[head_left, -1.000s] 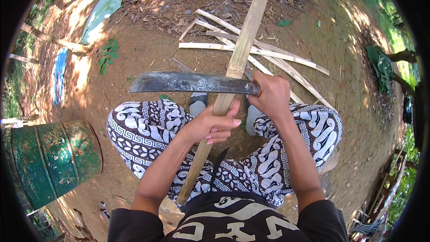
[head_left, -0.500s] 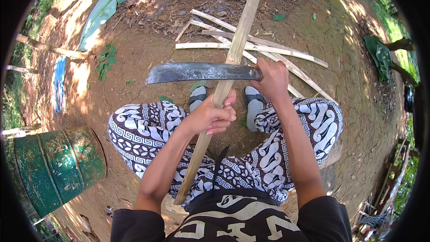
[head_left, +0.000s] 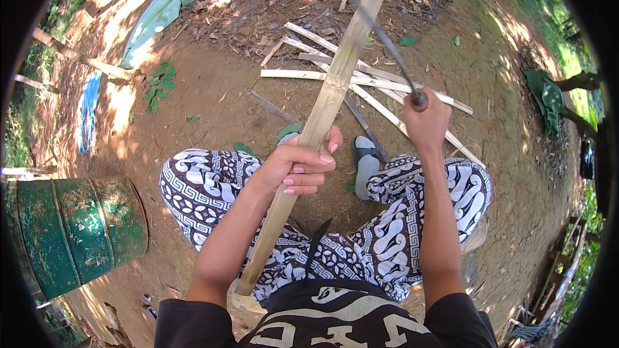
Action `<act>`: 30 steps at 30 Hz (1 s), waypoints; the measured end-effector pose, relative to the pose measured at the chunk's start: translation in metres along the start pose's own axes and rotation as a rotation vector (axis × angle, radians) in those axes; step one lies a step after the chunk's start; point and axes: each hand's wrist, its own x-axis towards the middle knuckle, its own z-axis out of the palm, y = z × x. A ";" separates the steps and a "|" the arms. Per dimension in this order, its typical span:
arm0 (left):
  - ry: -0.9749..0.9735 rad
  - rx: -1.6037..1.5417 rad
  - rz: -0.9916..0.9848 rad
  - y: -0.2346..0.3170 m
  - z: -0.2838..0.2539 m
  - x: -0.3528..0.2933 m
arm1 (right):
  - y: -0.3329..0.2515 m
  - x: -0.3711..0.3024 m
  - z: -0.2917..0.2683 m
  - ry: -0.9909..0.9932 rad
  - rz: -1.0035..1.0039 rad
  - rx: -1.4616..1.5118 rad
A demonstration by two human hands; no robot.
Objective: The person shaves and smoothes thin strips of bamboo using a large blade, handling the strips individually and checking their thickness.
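Observation:
A long, pale split-bamboo slat (head_left: 327, 104) slants across the middle, from beside my lap up past the top edge. My left hand (head_left: 298, 166) is closed around it below its middle, fingers wrapped over. A machete (head_left: 398, 58) is in my right hand (head_left: 428, 124), gripped by the handle. Its blade is raised, seen nearly edge-on and blurred, tip pointing up and left past the slat. Whether blade and slat touch, I cannot tell. Thin pale strips (head_left: 380, 82) lie crossed on the ground beyond my feet.
A rusty green drum (head_left: 80, 232) lies at the left. Dry chips (head_left: 258, 13) litter the ground at the top, near a large green leaf (head_left: 155, 26). Dark narrow pieces (head_left: 365, 122) lie by my sandalled foot (head_left: 367, 164). My patterned trousers (head_left: 213, 187) spread on both sides.
My right hand has moved right, turning the machete from lying across the slat, broadside, to pointing upward edge-on. My left hand still grips the slat, which has shifted slightly.

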 end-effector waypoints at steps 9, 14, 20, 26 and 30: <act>0.069 0.148 -0.014 -0.017 -0.004 0.000 | -0.035 -0.033 0.022 -0.244 -0.416 0.002; 0.077 0.173 -0.014 -0.020 -0.003 -0.001 | -0.040 -0.031 0.020 -0.285 -0.378 -0.002; 0.102 0.226 -0.013 -0.020 -0.001 0.000 | -0.037 -0.026 0.023 -0.254 -0.432 -0.037; 0.083 0.142 -0.019 -0.023 -0.006 -0.002 | -0.036 -0.018 0.024 -0.298 -0.214 0.047; 0.017 0.113 -0.054 -0.020 -0.007 -0.001 | -0.026 -0.013 0.020 -0.538 -0.041 0.358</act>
